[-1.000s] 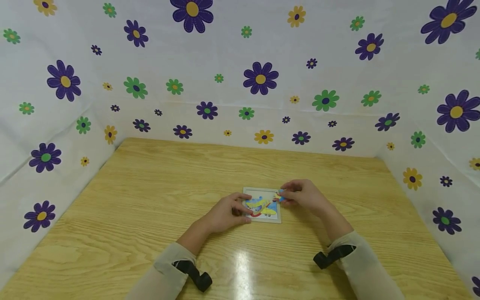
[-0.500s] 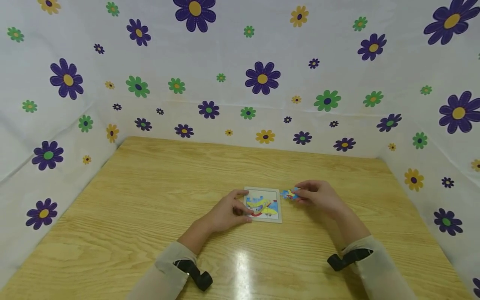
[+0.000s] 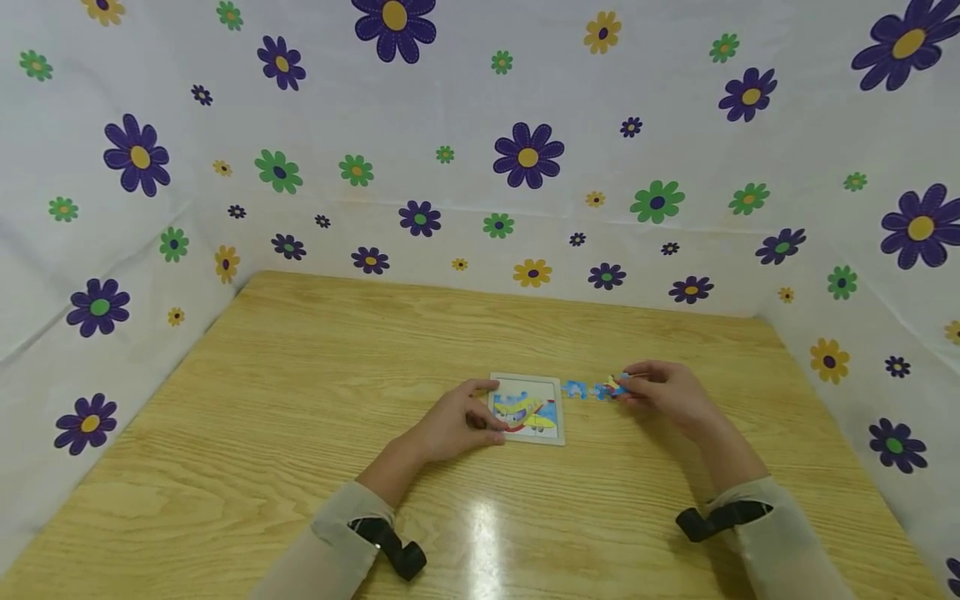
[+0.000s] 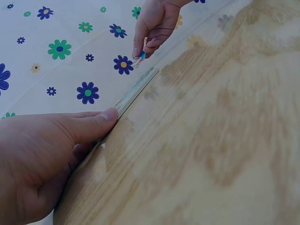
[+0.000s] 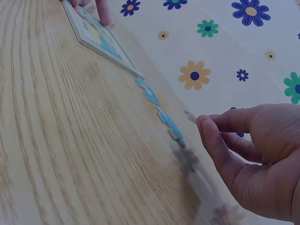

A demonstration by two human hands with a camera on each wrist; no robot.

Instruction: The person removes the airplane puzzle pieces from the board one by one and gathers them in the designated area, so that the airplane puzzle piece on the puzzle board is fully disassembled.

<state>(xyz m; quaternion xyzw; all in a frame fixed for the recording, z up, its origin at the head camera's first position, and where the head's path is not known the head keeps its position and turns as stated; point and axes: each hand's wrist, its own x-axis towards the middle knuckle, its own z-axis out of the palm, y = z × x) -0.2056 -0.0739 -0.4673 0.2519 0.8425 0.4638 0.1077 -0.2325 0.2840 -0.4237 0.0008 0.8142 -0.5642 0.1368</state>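
Note:
A jigsaw puzzle (image 3: 529, 416) with a yellow aeroplane picture lies in a pale square frame on the table; the upper part of its picture area is bare white. My left hand (image 3: 455, 422) grips the frame's left side, thumb at the near edge and fingers over the picture. To the right of the frame, my right hand (image 3: 667, 396) pinches a small puzzle piece (image 3: 617, 385) with yellow and blue on it between thumb and index finger. Two blue puzzle pieces, a nearer one (image 5: 149, 91) and a farther one (image 5: 169, 125), lie in a row between frame and right hand.
The wood-grain table (image 3: 360, 350) extends around the puzzle on every side. A white cloth (image 3: 450, 100) with printed flowers walls it in at the back and both sides. Black straps (image 3: 723, 518) circle both sleeves.
My right hand has moved right from the frame's upper right corner, leaving two blue puzzle pieces on the table and still pinching one. The left hand stays on the frame.

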